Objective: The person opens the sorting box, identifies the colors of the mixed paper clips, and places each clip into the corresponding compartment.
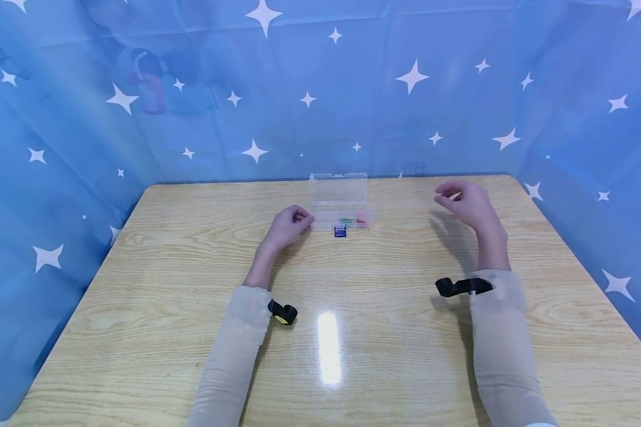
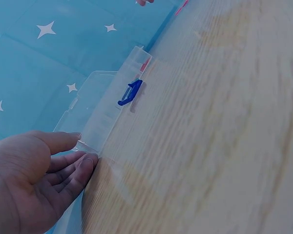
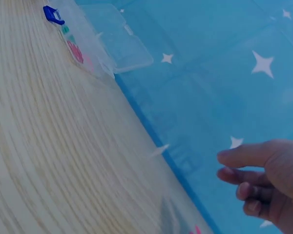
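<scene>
A clear plastic compartment box (image 1: 326,220) stands near the back of the table with its clear lid (image 1: 339,190) raised. My left hand (image 1: 288,226) is at the box's left end. In the left wrist view, the thumb and fingertips of that hand (image 2: 44,178) pinch the box's near corner. Green and red small pieces (image 1: 361,221) lie in the right compartments. A small blue frame-shaped piece (image 1: 340,232) sits at the front wall. Well right of the box, my right hand (image 1: 467,204) hovers above the table, fingers loosely bent, nothing visible in it (image 3: 268,183).
A small pinkish-red thing (image 3: 197,230) shows at the bottom of the right wrist view; its kind is unclear. The wooden table (image 1: 384,332) ends at a blue star-patterned curtain (image 1: 352,77) behind and at both sides.
</scene>
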Demonstrator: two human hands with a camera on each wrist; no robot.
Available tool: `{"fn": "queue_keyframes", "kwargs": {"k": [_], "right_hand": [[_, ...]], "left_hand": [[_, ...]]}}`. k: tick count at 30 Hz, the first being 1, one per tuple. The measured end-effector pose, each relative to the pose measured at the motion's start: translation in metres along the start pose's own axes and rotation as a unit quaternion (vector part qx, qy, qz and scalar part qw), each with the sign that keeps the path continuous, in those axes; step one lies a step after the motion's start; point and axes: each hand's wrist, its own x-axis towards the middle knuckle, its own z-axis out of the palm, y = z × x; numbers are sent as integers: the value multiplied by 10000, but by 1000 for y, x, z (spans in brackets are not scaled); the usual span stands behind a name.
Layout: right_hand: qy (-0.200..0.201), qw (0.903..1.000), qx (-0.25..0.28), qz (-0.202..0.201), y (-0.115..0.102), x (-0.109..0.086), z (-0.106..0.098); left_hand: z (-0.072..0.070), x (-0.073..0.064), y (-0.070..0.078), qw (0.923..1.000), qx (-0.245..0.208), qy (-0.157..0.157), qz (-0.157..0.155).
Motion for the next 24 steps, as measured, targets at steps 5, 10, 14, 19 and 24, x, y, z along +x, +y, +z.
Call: {"fn": "queue_keyframes", "kwargs": {"k": [5,10,14,19,24], "right_hand": [[-143,9998,69,153,12,-2,-2],[-216,9993,35,311,24,-5,-5],[-281,9984,-43,491,31,-8,-7],[-443,9960,-139,765,39,-10,-8],[-541,9933,-251,988,46,-13,-9]], "left_hand": [[0,0,1,10000,15,-6,-3],[0,0,2,10000,43,1,25],[0,0,2,10000,44,20,50],[0,1,0,10000,62,20,47],[0,1,0,10000,70,29,10]]}}
